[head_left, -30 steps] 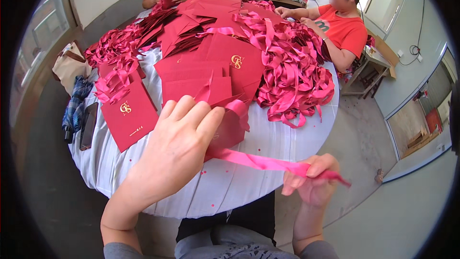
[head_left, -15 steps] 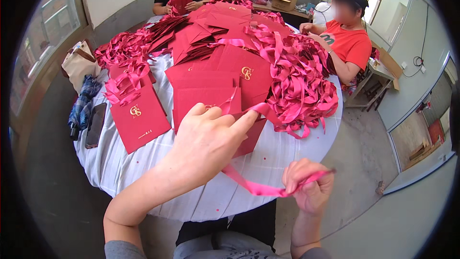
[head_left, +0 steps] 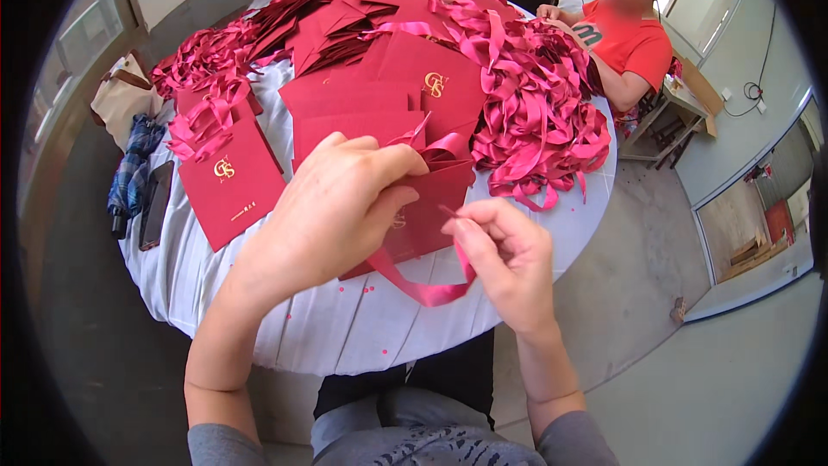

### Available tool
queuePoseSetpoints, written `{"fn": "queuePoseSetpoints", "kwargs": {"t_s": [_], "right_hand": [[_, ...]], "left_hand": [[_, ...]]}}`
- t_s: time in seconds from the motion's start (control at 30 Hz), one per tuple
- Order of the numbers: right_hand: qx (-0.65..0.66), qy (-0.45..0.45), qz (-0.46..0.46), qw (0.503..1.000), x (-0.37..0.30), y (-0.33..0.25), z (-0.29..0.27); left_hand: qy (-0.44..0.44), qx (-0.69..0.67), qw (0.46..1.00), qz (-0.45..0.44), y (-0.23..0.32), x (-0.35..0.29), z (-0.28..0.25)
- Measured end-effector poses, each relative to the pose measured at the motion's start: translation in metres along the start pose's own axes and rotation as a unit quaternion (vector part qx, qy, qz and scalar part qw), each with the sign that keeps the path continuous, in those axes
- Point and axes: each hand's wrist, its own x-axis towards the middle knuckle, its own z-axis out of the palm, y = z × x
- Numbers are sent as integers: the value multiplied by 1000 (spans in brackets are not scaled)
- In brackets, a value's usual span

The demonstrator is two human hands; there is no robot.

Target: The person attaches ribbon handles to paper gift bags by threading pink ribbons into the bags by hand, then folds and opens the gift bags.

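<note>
Dark red, card-like paper forms the small rectangular bag with a gold emblem (head_left: 438, 194), held up at the near side of the round table draped in white cloth (head_left: 362, 328); whether its base rests on that cloth I cannot tell. The left hand (head_left: 336, 207) closes over the bag's upper edge, thumb on the front face and fingers curled at the rim, though part of that grip is hidden. Above the table's near edge, the right hand (head_left: 513, 263) pinches a glossy pink satin ribbon (head_left: 423, 293) close to its end, thumb against fingertips, and the ribbon's slack hangs in a loop toward the left hand.

The bag looks light and fairly stiff, likely to crease if squeezed across its face, so the rim or a folded side seems the best hold. The ribbon looks soft, limp and rather slippery; it probably gives no push beyond the fingers, so a tight pinch just behind its tip should steer it best.
</note>
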Motion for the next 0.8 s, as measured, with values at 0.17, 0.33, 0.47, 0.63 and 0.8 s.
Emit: {"fn": "queuePoseSetpoints", "kwargs": {"t_s": [0.17,0.33,0.47,0.63,0.8], "right_hand": [[-72,74,-37,994,13,12,20],[-125,125,-71,982,21,20,24],[-117,134,-78,981,23,23,29],[-162,152,-94,970,25,30,31],[-198,153,-109,962,25,32,31]], "left_hand": [[-37,-105,992,-63,-12,7,-5],[-88,-248,956,-129,-27,14,-8],[-109,-261,952,-121,-35,14,-11],[-115,-315,932,-136,-42,13,-8],[-123,-338,920,-153,-46,11,-7]]}}
